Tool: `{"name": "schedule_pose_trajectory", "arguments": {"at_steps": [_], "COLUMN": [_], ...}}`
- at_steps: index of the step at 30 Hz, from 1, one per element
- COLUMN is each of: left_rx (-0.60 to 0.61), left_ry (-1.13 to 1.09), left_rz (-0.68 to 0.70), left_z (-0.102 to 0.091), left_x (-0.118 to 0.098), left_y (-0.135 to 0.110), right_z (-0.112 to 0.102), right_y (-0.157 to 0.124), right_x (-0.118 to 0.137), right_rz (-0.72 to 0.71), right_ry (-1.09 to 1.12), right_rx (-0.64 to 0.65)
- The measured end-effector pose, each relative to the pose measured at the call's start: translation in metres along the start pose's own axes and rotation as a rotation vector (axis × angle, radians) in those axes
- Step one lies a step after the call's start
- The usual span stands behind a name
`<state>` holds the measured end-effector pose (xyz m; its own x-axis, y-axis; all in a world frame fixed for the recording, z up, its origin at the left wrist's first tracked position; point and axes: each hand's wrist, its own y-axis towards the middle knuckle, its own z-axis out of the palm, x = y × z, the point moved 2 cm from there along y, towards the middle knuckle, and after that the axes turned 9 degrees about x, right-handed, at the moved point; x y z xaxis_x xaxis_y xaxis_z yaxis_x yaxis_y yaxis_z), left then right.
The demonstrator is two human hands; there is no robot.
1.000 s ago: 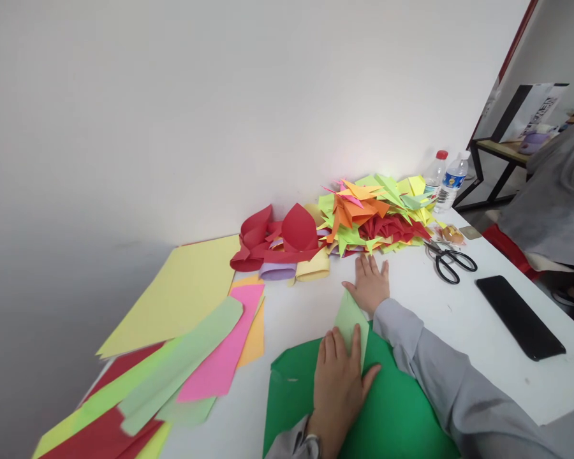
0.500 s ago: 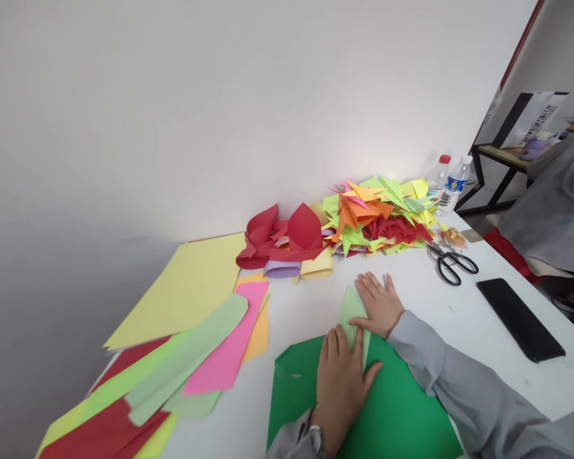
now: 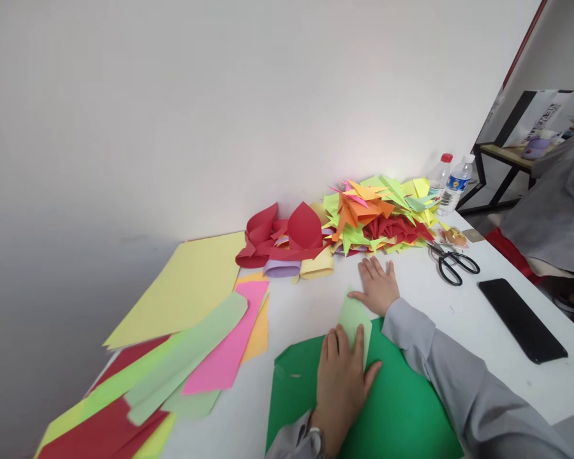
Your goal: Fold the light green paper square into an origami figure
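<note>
A pale green folded piece of paper [image 3: 355, 315] lies partly on a large dark green sheet [image 3: 406, 408], its pointed far end reaching past the sheet's edge. Flat on the paper's near part rests my left hand [image 3: 340, 376], fingers stretched out and thumb apart. My right hand [image 3: 379, 288] is spread on the white table at the paper's far right, its thumb touching or just beside the tip. The paper's near end is hidden under my left hand.
Coloured paper strips [image 3: 186, 363] and a yellow sheet [image 3: 191, 280] lie left. Red folded pieces [image 3: 303, 229] and a pile of folded paper [image 3: 363, 213] stand along the wall. Scissors [image 3: 452, 262], a black phone [image 3: 521, 319] and two bottles [image 3: 454, 185] are right; beyond, a person's grey clothing [image 3: 550, 204].
My right hand has slid away from me, up to the paper's tip, uncovering more of the pale green paper, which now looks wider. My left hand has stayed in place.
</note>
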<state>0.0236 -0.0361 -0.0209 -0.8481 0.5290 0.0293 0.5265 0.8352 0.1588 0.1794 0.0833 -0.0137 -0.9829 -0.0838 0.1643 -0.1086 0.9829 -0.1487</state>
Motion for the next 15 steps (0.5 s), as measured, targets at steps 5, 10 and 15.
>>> {"name": "schedule_pose_trajectory", "arguments": {"at_steps": [5,10,15], "left_rx": [0.008,0.024,0.02], "left_ry": [0.011,0.011,0.012], "left_rz": [-0.01,-0.013,-0.006], "left_z": [0.0003,-0.0005,-0.0017], "left_x": [0.0006,0.0013,0.0001], "left_y": [-0.0004,-0.0004,0.0005], "right_z": [-0.003,-0.0014,0.0005], "right_y": [0.0074,0.0095,0.0116], "right_x": [0.0008,0.0028,0.0035], "right_rz": [0.022,0.054,0.082], "right_ry": [0.038,0.078,0.081], "right_rx": [0.006,-0.012,-0.011]}}
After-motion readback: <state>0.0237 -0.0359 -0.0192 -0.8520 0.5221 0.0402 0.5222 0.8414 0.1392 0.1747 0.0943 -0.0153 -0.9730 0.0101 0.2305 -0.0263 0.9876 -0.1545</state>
